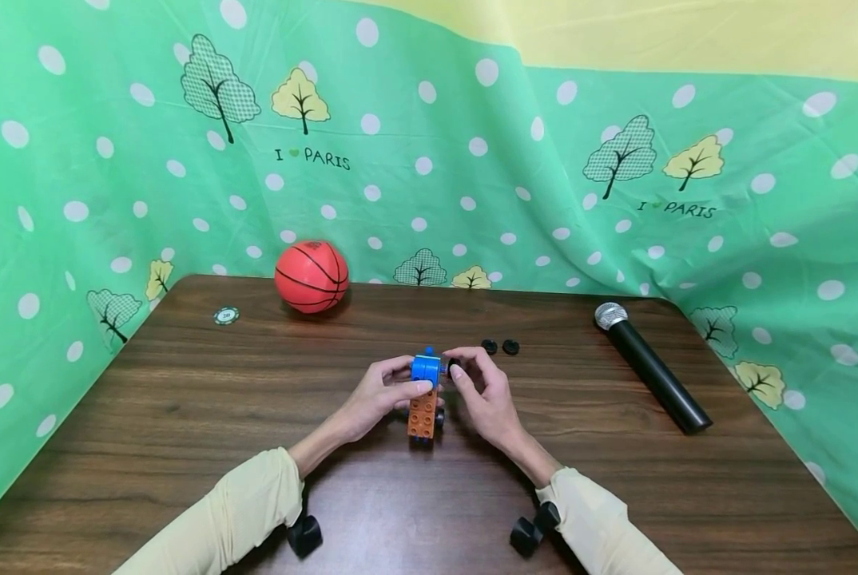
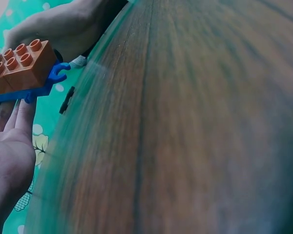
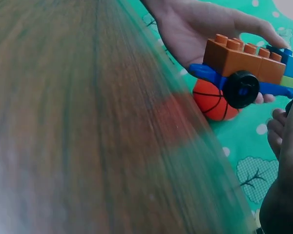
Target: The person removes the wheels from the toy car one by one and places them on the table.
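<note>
In the head view, my left hand grips a toy block car of orange studded bricks on a blue base, with blue blocks at its far end. The thumb lies on top of the blue part. My right hand pinches a small black wheel between thumb and fingertips, right beside the car's blue far end. Another black wheel is fitted at the near end, plain in the right wrist view. The left wrist view shows the car's blue hook and my left fingers under its base.
Two loose black wheels lie beyond my right hand. A black microphone with a silver head lies at the right. A red ball and a round chip are at the back left. Green polka-dot cloth hangs behind the wooden table.
</note>
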Tool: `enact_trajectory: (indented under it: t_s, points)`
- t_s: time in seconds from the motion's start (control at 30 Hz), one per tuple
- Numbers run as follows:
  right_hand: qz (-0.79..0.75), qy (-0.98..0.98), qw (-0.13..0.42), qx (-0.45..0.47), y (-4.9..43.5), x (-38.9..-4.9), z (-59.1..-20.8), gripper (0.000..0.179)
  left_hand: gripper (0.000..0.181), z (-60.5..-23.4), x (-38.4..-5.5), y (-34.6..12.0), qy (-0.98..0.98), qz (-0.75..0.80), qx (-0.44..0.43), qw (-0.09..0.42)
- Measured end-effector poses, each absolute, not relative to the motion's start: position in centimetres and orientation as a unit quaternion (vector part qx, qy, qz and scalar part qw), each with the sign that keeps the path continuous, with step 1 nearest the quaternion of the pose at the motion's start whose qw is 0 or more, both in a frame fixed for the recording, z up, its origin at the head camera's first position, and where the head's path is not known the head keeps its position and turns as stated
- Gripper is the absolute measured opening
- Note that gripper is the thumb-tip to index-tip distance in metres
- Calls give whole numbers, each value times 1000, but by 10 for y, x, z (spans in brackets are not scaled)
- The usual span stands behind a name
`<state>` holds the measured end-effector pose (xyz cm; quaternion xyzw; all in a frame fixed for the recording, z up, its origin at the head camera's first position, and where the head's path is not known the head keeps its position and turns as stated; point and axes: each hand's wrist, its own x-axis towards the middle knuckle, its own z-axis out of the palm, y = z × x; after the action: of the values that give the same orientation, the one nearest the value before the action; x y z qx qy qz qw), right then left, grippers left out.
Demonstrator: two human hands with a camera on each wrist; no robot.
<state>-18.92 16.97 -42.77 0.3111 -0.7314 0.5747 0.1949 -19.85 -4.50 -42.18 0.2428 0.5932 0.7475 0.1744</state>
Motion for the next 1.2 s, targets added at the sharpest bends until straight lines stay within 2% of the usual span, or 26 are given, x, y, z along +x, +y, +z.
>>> enact_trajectory:
  t_s: [0.3,0.73,1.2]
  points:
    - [545,-752,241,280,180,-174,-399,29,50,-423,-199,-48,578,760,241,174]
    - [450,-774,316,314,233,-198,-429,38,45,-422,-198,-50,575,762,245,172]
    - [372,-818,341,278,270,-214,-428,34,44,-424,-200,-50,588,754,244,163]
